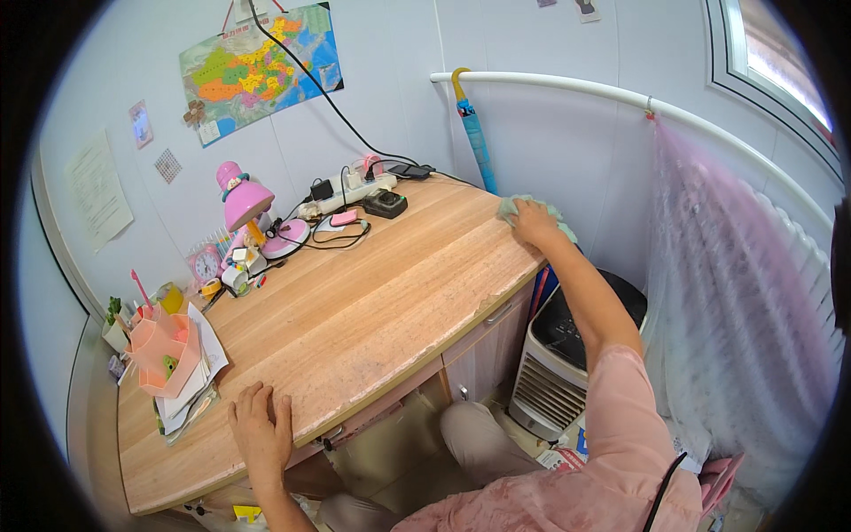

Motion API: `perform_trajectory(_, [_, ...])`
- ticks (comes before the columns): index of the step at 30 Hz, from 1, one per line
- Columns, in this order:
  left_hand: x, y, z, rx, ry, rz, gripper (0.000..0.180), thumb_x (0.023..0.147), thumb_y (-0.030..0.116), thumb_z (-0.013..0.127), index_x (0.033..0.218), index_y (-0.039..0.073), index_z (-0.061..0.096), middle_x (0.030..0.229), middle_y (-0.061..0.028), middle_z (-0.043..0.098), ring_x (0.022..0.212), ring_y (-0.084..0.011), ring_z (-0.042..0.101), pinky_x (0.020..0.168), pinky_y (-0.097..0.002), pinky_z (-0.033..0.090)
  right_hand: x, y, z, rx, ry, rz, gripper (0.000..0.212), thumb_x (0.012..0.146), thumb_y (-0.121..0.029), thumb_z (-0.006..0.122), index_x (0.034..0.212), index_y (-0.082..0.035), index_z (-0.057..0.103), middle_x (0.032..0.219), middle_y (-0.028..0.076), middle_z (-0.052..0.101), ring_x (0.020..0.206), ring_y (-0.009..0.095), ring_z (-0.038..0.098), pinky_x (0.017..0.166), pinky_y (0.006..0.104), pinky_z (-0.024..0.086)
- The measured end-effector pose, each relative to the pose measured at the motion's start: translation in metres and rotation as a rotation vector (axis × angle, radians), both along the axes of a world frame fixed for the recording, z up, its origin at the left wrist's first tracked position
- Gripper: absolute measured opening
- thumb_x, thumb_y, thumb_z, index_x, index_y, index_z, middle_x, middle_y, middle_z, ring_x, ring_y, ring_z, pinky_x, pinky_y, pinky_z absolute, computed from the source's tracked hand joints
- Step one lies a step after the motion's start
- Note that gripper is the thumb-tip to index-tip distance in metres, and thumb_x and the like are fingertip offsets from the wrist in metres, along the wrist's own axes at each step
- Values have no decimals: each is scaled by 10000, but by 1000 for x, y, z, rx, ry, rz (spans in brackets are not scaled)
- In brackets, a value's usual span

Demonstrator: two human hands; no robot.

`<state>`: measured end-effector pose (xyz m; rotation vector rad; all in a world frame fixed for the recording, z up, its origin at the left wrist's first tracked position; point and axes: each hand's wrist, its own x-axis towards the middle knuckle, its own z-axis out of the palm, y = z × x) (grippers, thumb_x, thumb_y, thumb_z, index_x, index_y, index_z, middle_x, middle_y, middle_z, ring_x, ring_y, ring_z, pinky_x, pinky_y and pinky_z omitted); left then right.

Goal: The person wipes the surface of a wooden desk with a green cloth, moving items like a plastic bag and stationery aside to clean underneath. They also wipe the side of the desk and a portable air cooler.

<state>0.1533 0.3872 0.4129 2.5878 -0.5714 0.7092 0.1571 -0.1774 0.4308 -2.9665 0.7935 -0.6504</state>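
Note:
My right hand (pixel 534 222) reaches to the desk's far right corner, where it grips a pale green cloth (pixel 508 207) against the edge. Part of that cloth is covered by the hand and shows on both sides of it. My left hand (pixel 263 427) rests on the near left part of the wooden desk (pixel 355 297), palm down with its fingers stretched and nothing in them. The desktop's front edge is worn and chipped. To the left of that hand stands a peach-coloured pen holder (pixel 160 346) on a stack of papers (pixel 209 350).
Along the wall side sit a pink desk lamp (pixel 246 202), a pink alarm clock (pixel 206 263), a white power strip (pixel 355 191) with tangled cables and a black charger (pixel 386 203). A blue umbrella (pixel 479 146) hangs from a white pipe (pixel 567 84). An air cooler (pixel 558 368) stands beside the desk.

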Motion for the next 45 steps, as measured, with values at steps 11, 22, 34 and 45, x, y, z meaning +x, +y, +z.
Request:
perform_trajectory(11, [-1,7,-2,0,-10,32,338,873,292,641,1057,10,635,1205,-153,604,1198,-331,507,1089,-513,279,13,140,-8,4,-48,1233,392,918,-104,525,1308,-100,559,1350,161,536,1236,350,503,1053,426,389])
perform_trajectory(22, [2,3,1,-35,8,7,353,852,291,657,1070,15,634,1198,-140,598,1186,-320,511,1069,-517,301,141,41,-3,274,77,383,550,852,-292,662,1343,-90,521,1401,191,472,1266,367,465,1074,440,368])
perform_trajectory(34, [0,3,4,-27,-2,6,385,859,320,645,1094,15,635,1202,-155,604,1194,-338,503,1057,-514,311,117,97,13,39,109,214,477,873,-131,529,1349,-131,508,1319,208,520,1192,377,523,988,447,441])
perform_trajectory(45, [5,11,-6,18,-137,17,363,851,319,658,1047,15,655,1182,-154,621,1154,-339,535,1004,-465,372,147,303,-12,58,116,1407,537,869,-143,543,1399,-137,451,1433,203,424,1295,361,439,1108,417,336])
